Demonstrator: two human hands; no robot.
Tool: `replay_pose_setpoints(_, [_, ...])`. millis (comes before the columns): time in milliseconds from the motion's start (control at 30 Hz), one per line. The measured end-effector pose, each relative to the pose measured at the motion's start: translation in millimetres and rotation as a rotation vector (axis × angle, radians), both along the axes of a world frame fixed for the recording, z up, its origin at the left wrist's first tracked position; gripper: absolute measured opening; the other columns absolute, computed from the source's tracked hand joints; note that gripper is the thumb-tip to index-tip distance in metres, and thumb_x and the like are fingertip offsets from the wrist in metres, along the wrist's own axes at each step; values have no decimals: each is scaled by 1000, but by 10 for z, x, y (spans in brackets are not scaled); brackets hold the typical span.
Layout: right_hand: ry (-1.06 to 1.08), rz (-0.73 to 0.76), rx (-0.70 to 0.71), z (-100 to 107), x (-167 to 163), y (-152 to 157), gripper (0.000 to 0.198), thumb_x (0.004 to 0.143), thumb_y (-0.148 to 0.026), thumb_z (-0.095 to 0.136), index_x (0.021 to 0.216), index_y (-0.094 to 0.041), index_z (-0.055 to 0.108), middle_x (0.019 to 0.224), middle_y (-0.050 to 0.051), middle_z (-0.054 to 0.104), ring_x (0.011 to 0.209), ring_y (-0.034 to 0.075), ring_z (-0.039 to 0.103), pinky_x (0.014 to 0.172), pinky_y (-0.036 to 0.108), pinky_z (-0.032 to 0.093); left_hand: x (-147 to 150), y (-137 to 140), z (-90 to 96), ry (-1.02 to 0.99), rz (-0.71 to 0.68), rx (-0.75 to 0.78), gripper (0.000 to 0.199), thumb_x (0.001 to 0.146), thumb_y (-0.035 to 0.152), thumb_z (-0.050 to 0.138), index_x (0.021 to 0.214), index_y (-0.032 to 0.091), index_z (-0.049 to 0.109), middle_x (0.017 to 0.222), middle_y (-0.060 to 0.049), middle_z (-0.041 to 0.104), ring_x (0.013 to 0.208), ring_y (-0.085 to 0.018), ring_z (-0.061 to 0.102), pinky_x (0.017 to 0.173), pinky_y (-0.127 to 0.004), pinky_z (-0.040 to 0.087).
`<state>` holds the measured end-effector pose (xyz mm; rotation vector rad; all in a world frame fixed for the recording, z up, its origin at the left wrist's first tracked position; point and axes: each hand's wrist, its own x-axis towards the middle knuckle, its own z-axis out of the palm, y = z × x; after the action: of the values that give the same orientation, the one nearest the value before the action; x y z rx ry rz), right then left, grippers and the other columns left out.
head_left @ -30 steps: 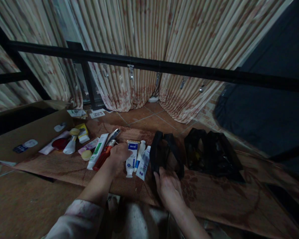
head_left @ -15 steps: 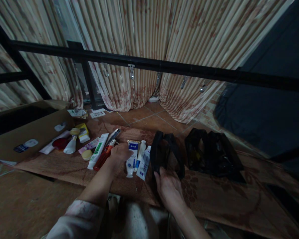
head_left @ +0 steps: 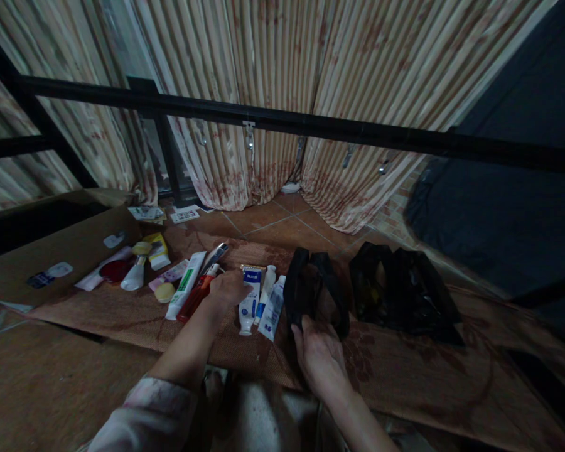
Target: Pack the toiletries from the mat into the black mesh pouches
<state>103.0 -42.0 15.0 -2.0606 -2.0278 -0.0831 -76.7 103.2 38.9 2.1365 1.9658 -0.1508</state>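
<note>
My left hand [head_left: 227,292] is closed, its fingertips over the left edge of a blue-and-white squeeze tube [head_left: 249,312]; part of its grip is hidden. A slim white tube [head_left: 266,292] and another white-and-blue tube [head_left: 273,309] lie alongside. Left of this hand are a red-orange bottle [head_left: 193,301] with a white top and a white tube with green print [head_left: 186,285]. With fingers and thumb pinching its near rim, my right hand [head_left: 321,355] holds a black mesh bag [head_left: 289,295], which stands with its mouth apart.
A second black bag [head_left: 424,301] with things inside sits to the right. At the left stand a cardboard box [head_left: 75,251], a white brush-like item [head_left: 134,274], a yellow packet [head_left: 158,251] and a round beige pad [head_left: 164,292]. A dark metal bar [head_left: 282,117] crosses before the curtains.
</note>
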Motion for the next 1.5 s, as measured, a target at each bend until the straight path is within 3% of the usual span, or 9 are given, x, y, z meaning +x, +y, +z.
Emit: replay_pose_setpoints(1500, [-7,7,-4,-24,1,5,22,92,-29,37,87,-19,56,75,5,64,72,19,58,75,30,34,6,-7,12,-12,9,2,43,78,44,50,108,16,62,111,-15,64,107,-26,58,88,-31,46])
